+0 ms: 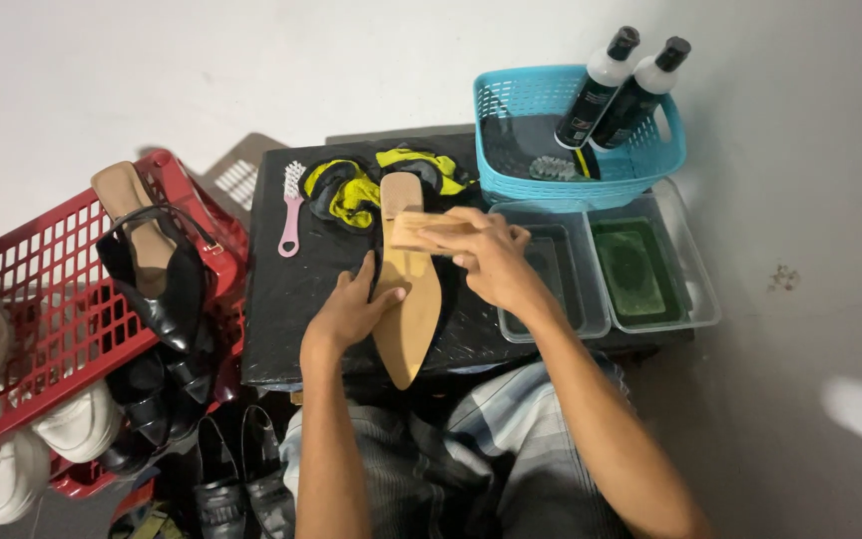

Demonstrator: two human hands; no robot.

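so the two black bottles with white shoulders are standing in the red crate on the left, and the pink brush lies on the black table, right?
Not quite. The head view shows the two black bottles leaning in the blue basket at the table's far right, not in the red crate, which holds shoes. The pink brush does lie on the black table.

head view | worn on head, looking steeply down | close over black surface at lap | only one view, nothing shared
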